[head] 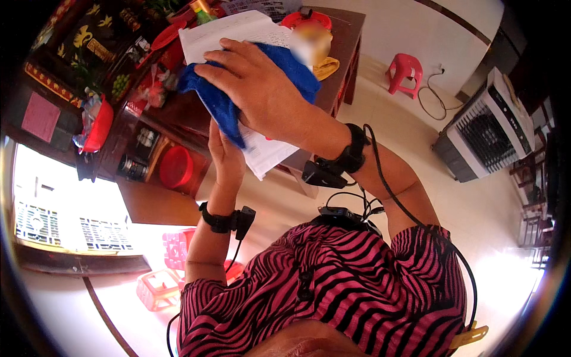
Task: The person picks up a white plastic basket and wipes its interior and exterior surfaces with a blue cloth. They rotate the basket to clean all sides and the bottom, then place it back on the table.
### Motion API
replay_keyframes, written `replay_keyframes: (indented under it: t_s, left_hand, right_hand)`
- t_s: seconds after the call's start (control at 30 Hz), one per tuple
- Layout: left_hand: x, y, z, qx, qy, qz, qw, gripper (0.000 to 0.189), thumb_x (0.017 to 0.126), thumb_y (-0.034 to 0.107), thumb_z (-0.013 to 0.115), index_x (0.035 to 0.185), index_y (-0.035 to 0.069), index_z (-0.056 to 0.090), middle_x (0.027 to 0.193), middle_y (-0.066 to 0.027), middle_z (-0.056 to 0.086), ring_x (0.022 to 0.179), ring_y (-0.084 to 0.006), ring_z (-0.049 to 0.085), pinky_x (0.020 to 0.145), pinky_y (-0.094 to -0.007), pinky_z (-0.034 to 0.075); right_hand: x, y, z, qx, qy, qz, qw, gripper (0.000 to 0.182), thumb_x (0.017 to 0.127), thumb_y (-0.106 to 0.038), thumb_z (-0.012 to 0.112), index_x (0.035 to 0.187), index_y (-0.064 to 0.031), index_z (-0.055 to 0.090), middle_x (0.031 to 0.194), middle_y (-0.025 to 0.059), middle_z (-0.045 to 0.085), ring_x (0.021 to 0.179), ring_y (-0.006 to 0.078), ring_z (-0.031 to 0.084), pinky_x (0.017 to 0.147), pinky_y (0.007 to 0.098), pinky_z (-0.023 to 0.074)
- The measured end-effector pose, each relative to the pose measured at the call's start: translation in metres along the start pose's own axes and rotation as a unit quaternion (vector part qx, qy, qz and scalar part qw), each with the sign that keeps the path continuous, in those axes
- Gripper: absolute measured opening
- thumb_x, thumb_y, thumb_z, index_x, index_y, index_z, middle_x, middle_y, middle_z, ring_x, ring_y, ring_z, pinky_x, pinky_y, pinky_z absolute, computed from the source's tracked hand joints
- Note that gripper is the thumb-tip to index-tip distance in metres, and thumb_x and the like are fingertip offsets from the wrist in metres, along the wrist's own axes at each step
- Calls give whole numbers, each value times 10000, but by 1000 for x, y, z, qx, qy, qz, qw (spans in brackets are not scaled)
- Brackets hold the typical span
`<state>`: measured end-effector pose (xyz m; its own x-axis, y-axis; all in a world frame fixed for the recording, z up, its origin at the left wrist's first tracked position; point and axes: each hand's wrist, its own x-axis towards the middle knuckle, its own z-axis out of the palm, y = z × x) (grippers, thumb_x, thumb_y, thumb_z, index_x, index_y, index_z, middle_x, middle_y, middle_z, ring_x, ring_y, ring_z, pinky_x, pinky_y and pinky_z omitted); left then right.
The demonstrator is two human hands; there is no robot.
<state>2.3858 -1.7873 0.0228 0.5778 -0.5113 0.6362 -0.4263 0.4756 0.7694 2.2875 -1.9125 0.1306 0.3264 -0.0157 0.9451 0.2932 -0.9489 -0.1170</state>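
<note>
A white plastic panel (273, 159) with rows of small holes near its far end is held tilted over the dark red wooden table (350, 26). My left hand (227, 154) grips its lower left edge, with the fingers partly hidden behind it. A blue cloth (292, 67) lies bunched across the panel's middle. My right hand (267, 91) is spread over this cloth and presses it to the panel, its fingers pointing to the upper left. Both wrists wear black straps with small devices and cables.
On the table are a red plastic tray (319, 18) and a folded yellow cloth (326, 68). A cabinet at left holds a red basin (176, 167) and a red basket (99, 127). A pink stool (405, 73), a loose cable (430, 100) and an air cooler (484, 129) stand at right.
</note>
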Motion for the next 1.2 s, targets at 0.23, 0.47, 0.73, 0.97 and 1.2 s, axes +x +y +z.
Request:
replay_keyframes:
  t_s: [0.23, 0.47, 0.73, 0.97, 1.2]
  left_hand:
    - [2, 23, 2, -28, 8, -60, 998, 357, 1031, 250, 396, 1259, -13, 476, 1177, -81, 571, 1072, -141, 523, 943, -279, 398]
    - [5, 17, 14, -1, 12, -88, 996, 345, 1022, 161, 385, 1324, -3, 411, 1209, -82, 555, 1108, -149, 513, 989, -312, 389]
    - [-13, -15, 0, -160, -53, -96, 981, 446, 1017, 234, 414, 1389, -4, 355, 1310, -94, 501, 1195, -170, 472, 1031, -315, 359]
    - [-32, -36, 2, 36, -65, -162, 984, 350, 1032, 216, 379, 1254, -32, 488, 1133, -43, 570, 1009, -104, 523, 884, -235, 415]
    - [-38, -29, 15, -40, 55, -133, 989, 269, 1027, 186, 391, 1116, -15, 546, 947, -44, 601, 858, -88, 518, 743, -255, 451]
  right_hand:
    - [-10, 52, -45, -123, -84, 42, 988, 559, 678, -24, 661, 1215, -170, 602, 1246, 64, 571, 1157, 303, 517, 988, 440, 386]
    - [-10, 20, -22, -83, -35, 23, 996, 685, 570, -13, 711, 1228, -148, 583, 1215, 112, 552, 1114, 343, 513, 962, 431, 396]
    - [-18, 12, -2, -134, 1, -13, 991, 703, 668, -72, 689, 1332, -201, 496, 1332, 87, 480, 1224, 362, 450, 1017, 558, 314]
    - [-51, 17, 9, -78, -11, 78, 994, 833, 687, -112, 715, 1439, -144, 359, 1512, 219, 221, 1372, 508, 188, 1036, 678, 197]
    - [-99, 13, 21, -73, -118, 16, 990, 689, 776, -81, 603, 1425, -93, 372, 1519, 157, 265, 1405, 407, 218, 1112, 544, 243]
